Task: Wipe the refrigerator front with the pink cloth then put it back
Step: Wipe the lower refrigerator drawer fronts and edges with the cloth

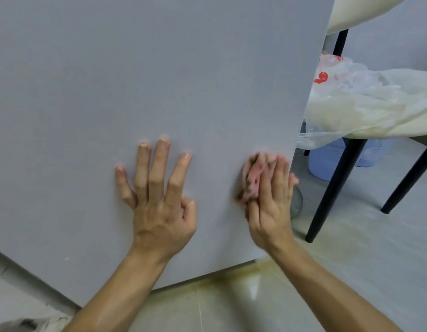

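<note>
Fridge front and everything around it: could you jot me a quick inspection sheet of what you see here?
Surface: fridge front, plain grey, low part in view; a small pale speck near its bottom left.
Job's things: pink cloth, bunched, pressed to the door near its right edge.
Clutter: plastic bags piled on a table at right; blue bin beneath; yellowish stain on the floor by the fridge corner.
Hands: left hand flat on the door, fingers spread, empty; right hand pressing the cloth, blurred.
Cables: nothing seen.
Surroundings: black table legs, pale tiled floor, grey wall.
</note>
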A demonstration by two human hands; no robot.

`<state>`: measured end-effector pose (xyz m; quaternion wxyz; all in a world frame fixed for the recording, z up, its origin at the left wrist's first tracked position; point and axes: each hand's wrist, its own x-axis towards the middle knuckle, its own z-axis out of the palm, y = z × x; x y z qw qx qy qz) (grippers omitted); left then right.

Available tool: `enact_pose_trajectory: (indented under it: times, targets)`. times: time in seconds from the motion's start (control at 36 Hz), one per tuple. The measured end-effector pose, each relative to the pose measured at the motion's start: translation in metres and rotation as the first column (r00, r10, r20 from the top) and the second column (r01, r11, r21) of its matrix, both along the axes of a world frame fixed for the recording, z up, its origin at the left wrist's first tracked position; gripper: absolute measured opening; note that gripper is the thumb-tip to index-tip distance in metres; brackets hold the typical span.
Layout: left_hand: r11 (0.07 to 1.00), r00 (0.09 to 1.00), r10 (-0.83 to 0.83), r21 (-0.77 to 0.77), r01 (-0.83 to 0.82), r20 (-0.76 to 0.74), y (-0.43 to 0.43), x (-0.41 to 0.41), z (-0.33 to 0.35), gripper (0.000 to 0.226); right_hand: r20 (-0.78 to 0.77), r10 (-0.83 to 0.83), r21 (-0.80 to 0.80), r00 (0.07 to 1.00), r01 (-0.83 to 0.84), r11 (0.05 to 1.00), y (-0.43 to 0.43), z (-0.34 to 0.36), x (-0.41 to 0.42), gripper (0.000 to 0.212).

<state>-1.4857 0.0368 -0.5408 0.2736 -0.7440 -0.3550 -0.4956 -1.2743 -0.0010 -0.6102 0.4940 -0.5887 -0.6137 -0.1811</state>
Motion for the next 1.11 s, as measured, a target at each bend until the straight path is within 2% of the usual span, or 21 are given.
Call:
enact_pose_trajectory:
  times: [0.17,0.22,0.31,0.39,0.44,0.56,0.61,0.72,0.83,0.94,1.03,1.11]
  targets:
    - [1.000,1.000,0.003,-0.003,-0.002,0.015,0.000,0.005,-0.001,0.086,-0.230,0.065,0.295,0.971,0.006,0.956,0.019,0.139,-0.007,0.083]
    - [1.000,1.000,0.008,0.000,-0.008,0.010,0.001,0.005,-0.001,0.086,-0.280,0.083,0.359,0.957,0.024,0.933,0.027,0.160,-0.005,0.077]
    - [1.000,1.000,0.012,0.003,-0.012,0.002,0.001,0.003,0.000,0.086,-0.324,0.114,0.417,0.939,0.033,0.908,0.032,0.151,-0.007,0.068]
    - [1.000,1.000,0.009,-0.006,-0.009,-0.001,0.000,0.002,0.000,0.086,-0.370,0.185,0.402,0.910,-0.023,0.915,0.026,0.107,-0.007,0.070]
    - [1.000,1.000,0.007,-0.012,-0.007,-0.005,0.000,0.001,0.001,0.085,-0.478,0.266,0.340,0.837,-0.103,0.935,0.012,0.069,-0.012,0.076]
    - [1.000,1.000,0.004,-0.011,-0.004,-0.016,-0.001,-0.001,0.002,0.084,-0.702,0.121,0.055,0.702,-0.116,0.992,-0.017,-0.012,-0.024,0.082]
    - [1.000,1.000,0.005,-0.014,-0.005,-0.017,-0.002,-0.001,0.002,0.085,-0.750,0.052,-0.030,0.659,-0.113,0.993,-0.024,-0.027,-0.028,0.085]
    - [1.000,1.000,0.009,-0.017,-0.009,-0.020,-0.002,-0.002,0.003,0.086,-0.692,0.003,-0.021,0.722,-0.024,0.999,-0.022,-0.006,-0.041,0.090]
    - [1.000,1.000,0.012,-0.004,-0.012,-0.020,-0.002,-0.005,0.007,0.084,-0.607,0.022,0.102,0.794,0.051,0.994,-0.007,0.022,-0.039,0.090]
    - [0.999,0.999,0.021,0.023,-0.022,0.025,0.002,-0.013,0.025,0.081,-0.514,0.007,0.239,0.858,0.135,0.962,0.016,0.081,-0.037,0.085]
    - [0.999,0.997,0.018,0.034,-0.020,0.075,0.004,-0.021,0.043,0.075,-0.476,-0.012,0.301,0.879,0.175,0.937,0.026,0.135,-0.040,0.084]
    - [0.999,0.994,0.021,0.033,-0.024,0.111,0.006,-0.031,0.056,0.072,-0.516,-0.046,0.331,0.855,0.249,0.910,0.034,0.189,-0.043,0.082]
